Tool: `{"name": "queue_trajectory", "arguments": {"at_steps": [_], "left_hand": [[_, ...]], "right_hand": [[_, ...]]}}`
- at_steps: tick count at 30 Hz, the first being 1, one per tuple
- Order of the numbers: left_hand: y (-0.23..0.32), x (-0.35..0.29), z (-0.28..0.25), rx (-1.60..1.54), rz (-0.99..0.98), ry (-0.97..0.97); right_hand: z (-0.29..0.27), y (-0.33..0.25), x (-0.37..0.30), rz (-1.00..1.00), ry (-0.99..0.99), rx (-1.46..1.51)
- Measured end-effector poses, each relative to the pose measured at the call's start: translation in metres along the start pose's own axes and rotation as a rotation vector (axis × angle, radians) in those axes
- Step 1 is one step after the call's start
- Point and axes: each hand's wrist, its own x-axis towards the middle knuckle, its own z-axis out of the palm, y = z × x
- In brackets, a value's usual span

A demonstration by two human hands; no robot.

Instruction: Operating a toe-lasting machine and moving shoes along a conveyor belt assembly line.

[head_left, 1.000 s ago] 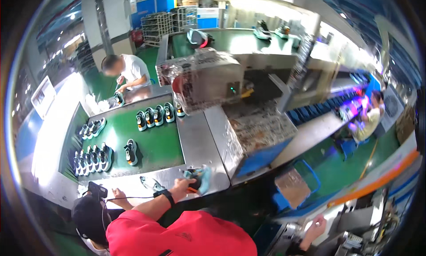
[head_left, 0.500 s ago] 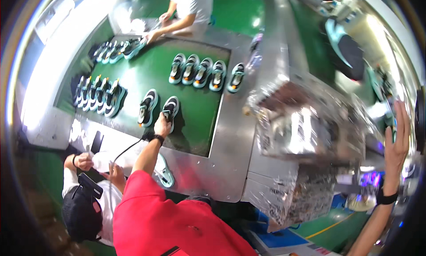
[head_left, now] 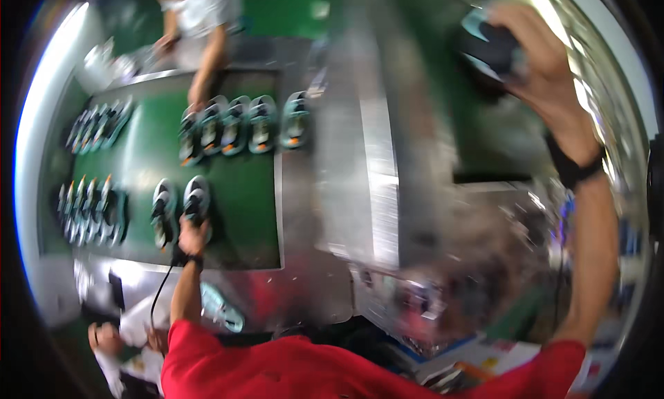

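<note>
My left hand (head_left: pixel 193 236) is closed on the heel end of a grey and black sneaker (head_left: pixel 197 197), which rests on the green work surface (head_left: pixel 242 248). A matching sneaker (head_left: pixel 163 215) stands just left of it. Far to the upper right, my right hand (head_left: pixel 543 60) wraps round a dark sneaker (head_left: pixel 491 51) with light blue parts. That sneaker is blurred, and my fingers cover its right side. It is over a second green surface (head_left: pixel 477 146).
Across the surface a co-worker's hand (head_left: pixel 199 98) touches a row of sneakers (head_left: pixel 234 125). More sneakers (head_left: pixel 93 209) line the left side. A single sneaker (head_left: pixel 296 122) stands on the metal border. Blurred, shiny plastic-wrapped boxes (head_left: pixel 429 295) sit right of centre. Another person's hand (head_left: pixel 104 338) shows lower left.
The view has swung right. My right hand, open and empty before, has come onto the dark sneaker. My left hand stays on its sneaker. The co-worker's hand has moved to the middle row.
</note>
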Motion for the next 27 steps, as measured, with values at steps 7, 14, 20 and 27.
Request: {"name": "queue_trajectory", "arguments": {"at_steps": [7,14,20,27], "left_hand": [[0.078,-0.096,-0.014,-0.211,0.716,0.215],[0.253,-0.373,-0.087,-0.931,0.809,-1.738],[0.306,-0.542,-0.112,-0.977,0.435,-2.409],[0.193,-0.715,-0.122,-0.520,0.248,-2.715]], "right_hand": [[-0.122,0.004,-0.078,0.639,0.471,0.139],[-0.288,-0.133,-0.208,1.183,0.968,0.512],[-0.350,-0.342,-0.308,1.750,0.775,0.368],[-0.409,-0.639,-0.365,2.087,1.479,0.221]]}}
